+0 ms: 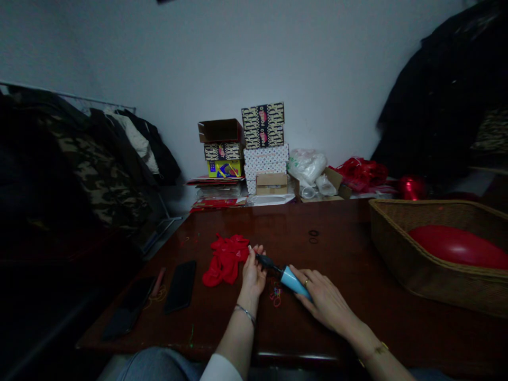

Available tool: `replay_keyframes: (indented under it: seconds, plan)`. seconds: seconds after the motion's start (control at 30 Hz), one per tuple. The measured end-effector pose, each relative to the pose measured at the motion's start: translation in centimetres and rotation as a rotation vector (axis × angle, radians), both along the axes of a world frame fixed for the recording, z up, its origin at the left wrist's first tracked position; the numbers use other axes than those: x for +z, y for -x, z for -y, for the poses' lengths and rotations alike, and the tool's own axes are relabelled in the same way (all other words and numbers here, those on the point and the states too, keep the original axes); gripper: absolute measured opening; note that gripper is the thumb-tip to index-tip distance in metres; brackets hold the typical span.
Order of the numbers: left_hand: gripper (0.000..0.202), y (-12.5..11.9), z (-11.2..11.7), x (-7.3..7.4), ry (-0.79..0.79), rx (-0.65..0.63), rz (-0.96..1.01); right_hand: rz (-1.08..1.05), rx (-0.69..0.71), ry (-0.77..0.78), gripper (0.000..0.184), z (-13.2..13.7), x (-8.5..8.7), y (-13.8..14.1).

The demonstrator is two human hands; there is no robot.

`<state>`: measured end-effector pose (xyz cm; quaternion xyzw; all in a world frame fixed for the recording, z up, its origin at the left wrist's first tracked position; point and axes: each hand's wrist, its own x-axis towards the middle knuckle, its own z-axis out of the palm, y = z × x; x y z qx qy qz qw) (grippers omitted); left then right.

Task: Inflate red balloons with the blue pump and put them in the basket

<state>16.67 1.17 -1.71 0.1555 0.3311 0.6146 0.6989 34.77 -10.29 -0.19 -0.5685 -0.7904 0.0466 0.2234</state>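
Note:
My right hand [323,297] is wrapped round the light-blue barrel of a balloon pump [292,280]. The pump's black nozzle slants up and to the left. At the nozzle's tip, the fingers of my left hand [254,269] are closed; whether a balloon's neck is also between them, I cannot tell. Beside that hand lies a pile of limp red balloons [226,259], partly behind my fingers. Several small coloured rubber bands [275,296] are on the table just below the nozzle, between my two hands.
On the brown table [341,233], a wicker basket [397,270] at the right holds an inflated red balloon [460,246]. At the left lie a black phone [180,286] and another dark flat object [129,309]. Two dark rings [313,236] lie farther back. Stacked boxes [265,159] stand behind the table.

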Motion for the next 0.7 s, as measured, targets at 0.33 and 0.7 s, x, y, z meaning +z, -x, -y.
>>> replay_keyframes:
  seconds: [0.33, 0.7]
  plan:
    - [0.029, -1.3, 1.6, -0.5, -0.004, -0.077, 0.007, -0.029, 0.005, 0.023, 0.059, 0.0, -0.2, 0.4]
    - [0.026, -1.1, 0.8, 1.4, -0.085, -0.047, 0.150, -0.039, 0.021, 0.053, 0.058, 0.3, 0.3, 1.2]
